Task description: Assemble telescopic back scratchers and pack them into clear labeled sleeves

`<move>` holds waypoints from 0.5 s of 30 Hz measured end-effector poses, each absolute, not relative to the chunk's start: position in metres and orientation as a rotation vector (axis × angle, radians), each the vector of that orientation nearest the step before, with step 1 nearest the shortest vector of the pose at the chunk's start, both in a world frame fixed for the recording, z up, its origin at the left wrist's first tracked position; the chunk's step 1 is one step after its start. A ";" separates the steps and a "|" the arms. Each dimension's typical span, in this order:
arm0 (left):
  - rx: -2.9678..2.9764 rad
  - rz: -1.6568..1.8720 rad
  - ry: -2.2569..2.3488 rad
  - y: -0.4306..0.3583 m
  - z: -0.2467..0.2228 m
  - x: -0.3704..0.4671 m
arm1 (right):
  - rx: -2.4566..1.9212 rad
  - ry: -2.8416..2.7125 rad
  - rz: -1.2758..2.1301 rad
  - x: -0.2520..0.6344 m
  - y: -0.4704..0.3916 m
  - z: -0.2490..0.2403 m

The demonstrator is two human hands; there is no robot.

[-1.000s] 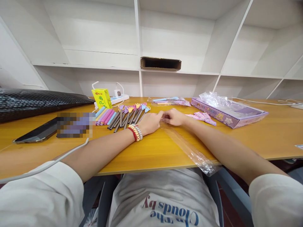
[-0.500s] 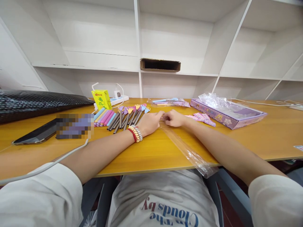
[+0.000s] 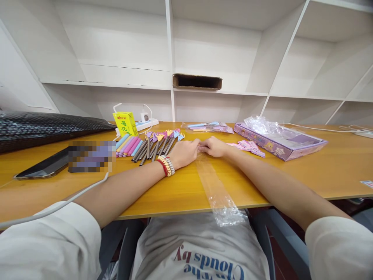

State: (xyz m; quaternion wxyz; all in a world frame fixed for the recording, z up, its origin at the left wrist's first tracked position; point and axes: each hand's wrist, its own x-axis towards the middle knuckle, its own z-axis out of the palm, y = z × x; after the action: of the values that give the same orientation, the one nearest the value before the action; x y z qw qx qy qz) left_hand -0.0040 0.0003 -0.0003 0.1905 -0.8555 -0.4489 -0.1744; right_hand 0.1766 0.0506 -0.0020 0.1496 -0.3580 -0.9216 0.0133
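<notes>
My left hand (image 3: 186,151) and my right hand (image 3: 214,147) meet over the table, fingers pinched on the far end of a long clear plastic bag (image 3: 214,179). From there the bag runs toward me, and its crinkled near end hangs over the table edge. Left of my left hand lie several metallic tubes with colourful hand-shaped tips (image 3: 159,144). Beside them are several pastel tubes (image 3: 128,146) in blue, yellow, purple and pink. Small pink printed packets (image 3: 247,147) lie to the right of my right hand.
A purple printed box (image 3: 281,140) with crumpled clear plastic in it stands at the right. Packaged blue and pink items (image 3: 208,126) lie behind my hands. At left are a yellow drink carton (image 3: 125,123), a phone (image 3: 43,163), a black bag (image 3: 52,128) and a white cable (image 3: 87,186).
The near end of the plastic bag has swung left and lies flatter and straighter toward me. Both hands stay almost in place, still pinching its far end.
</notes>
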 end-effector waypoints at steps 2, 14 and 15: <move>-2.398 -0.467 -1.271 0.002 -0.001 -0.005 | -1.044 -2.651 0.029 0.176 0.050 -0.002; -2.417 -0.462 -1.232 0.000 0.000 -0.004 | -1.073 -2.639 0.035 0.176 0.047 -0.001; -2.417 -0.464 -1.229 0.000 0.000 -0.004 | -1.065 -2.637 0.039 0.176 0.047 -0.001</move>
State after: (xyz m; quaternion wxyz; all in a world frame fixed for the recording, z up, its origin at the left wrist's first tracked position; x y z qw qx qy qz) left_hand -0.0044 0.0002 -0.0001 0.1943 -0.8619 -0.4382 -0.1654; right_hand 0.1762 0.0469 -0.0011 0.1480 -0.3704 -0.9169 0.0134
